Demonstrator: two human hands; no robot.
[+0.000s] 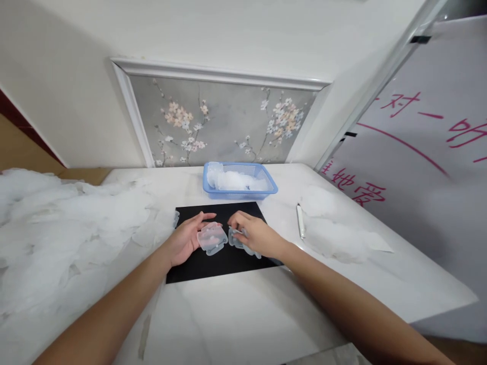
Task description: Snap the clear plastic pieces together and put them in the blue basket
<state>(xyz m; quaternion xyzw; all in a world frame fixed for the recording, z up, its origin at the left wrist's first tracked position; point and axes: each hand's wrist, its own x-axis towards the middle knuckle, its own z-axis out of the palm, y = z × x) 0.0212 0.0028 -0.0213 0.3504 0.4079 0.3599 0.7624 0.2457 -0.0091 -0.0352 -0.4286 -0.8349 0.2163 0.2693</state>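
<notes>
My left hand [186,237] lies palm up over a black mat [213,268], its fingers partly behind a clear, frosted plastic piece [212,238] with notched edges and small round marks. Skin shows through that piece, which it holds. To the right, my right hand [256,234] has thumb and fingers curled in a pinch on another frosted plastic piece [234,238]. More of the same plastic shows under this hand, and I cannot tell how many pieces there are. One more frosted piece [176,219] lies at the mat's left edge.
Behind the mat stands a blue basket [243,194] with whitish translucent pieces inside. A big heap of frosted sheets [68,238] covers the table's left side. On the right lie a white pen-like tool [300,221] and a smaller pile of sheets [338,233]. A wall closes the back.
</notes>
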